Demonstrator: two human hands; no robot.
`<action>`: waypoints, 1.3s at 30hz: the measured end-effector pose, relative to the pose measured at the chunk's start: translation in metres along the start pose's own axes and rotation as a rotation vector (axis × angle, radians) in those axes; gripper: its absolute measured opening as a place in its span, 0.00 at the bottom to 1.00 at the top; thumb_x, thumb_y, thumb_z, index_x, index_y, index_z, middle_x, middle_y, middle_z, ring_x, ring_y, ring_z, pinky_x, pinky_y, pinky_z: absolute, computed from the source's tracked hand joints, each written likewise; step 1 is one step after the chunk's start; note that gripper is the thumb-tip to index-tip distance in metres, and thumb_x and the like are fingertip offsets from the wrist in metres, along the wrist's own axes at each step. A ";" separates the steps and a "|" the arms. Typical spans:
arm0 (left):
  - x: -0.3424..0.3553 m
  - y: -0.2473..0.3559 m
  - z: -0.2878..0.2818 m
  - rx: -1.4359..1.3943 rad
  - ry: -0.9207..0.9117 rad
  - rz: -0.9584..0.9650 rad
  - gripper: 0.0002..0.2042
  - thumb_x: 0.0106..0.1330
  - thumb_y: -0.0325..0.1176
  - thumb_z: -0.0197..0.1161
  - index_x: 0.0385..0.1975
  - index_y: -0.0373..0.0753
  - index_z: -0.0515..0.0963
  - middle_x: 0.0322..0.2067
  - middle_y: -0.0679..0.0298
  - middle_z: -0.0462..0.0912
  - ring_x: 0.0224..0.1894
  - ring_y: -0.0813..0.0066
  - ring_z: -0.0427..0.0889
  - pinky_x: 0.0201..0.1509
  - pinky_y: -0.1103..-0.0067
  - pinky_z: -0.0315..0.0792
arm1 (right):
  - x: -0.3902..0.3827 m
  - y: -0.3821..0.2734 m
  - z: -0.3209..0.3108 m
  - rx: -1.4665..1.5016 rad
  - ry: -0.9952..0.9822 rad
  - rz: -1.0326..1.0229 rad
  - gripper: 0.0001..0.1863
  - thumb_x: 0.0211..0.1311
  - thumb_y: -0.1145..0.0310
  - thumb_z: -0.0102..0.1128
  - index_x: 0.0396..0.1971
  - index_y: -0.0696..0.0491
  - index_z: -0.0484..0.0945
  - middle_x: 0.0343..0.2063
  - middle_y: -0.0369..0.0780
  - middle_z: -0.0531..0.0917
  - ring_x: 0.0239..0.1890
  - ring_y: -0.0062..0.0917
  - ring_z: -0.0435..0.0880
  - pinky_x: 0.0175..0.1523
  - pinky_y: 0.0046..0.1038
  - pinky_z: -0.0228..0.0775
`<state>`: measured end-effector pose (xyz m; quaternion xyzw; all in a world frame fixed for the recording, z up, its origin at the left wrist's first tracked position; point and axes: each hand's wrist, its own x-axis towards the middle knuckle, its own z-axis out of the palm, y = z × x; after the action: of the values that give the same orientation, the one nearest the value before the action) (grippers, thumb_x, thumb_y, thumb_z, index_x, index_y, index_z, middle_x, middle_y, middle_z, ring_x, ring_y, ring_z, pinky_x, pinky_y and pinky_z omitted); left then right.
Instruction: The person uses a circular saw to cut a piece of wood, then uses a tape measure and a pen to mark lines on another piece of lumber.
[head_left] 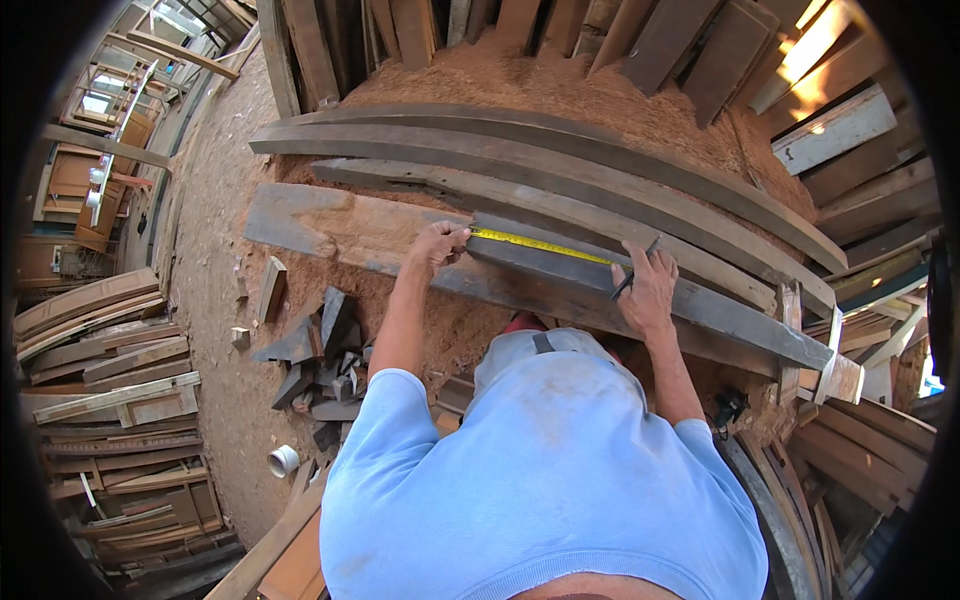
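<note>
A yellow tape measure blade (540, 243) lies stretched along the top of a dark grey timber beam (735, 318). My left hand (440, 247) pinches the blade's left end at the beam's left end. Farther right, my right hand (650, 287) is closed around a thin dark pencil-like stick (622, 286), resting over the beam where the blade's right end meets the fingers. The tape's case does not show. Beneath the beam lies a wide weathered plank (290, 218), partly dusted with sawdust.
Several long timbers (560, 170) lie parallel beyond the beam on sawdust. Dark wood offcuts (335, 330) are heaped at the left, near a white pipe piece (283, 461). Boards lean along the back, and stacked lumber (115, 370) stands at far left.
</note>
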<state>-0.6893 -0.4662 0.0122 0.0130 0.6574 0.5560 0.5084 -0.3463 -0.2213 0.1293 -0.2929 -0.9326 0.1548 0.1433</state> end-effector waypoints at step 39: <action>-0.002 -0.010 0.010 -0.014 0.023 0.124 0.07 0.69 0.33 0.73 0.37 0.39 0.82 0.27 0.69 0.81 0.26 0.82 0.76 0.28 0.81 0.71 | 0.023 -0.077 0.099 0.865 -0.086 0.165 0.11 0.66 0.66 0.63 0.38 0.60 0.82 0.24 0.42 0.87 0.24 0.22 0.84 0.34 0.29 0.76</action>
<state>-0.6757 -0.4641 0.0072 0.0437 0.6572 0.5914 0.4653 -0.4386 -0.2884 0.0717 -0.2727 -0.7607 0.5537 0.2012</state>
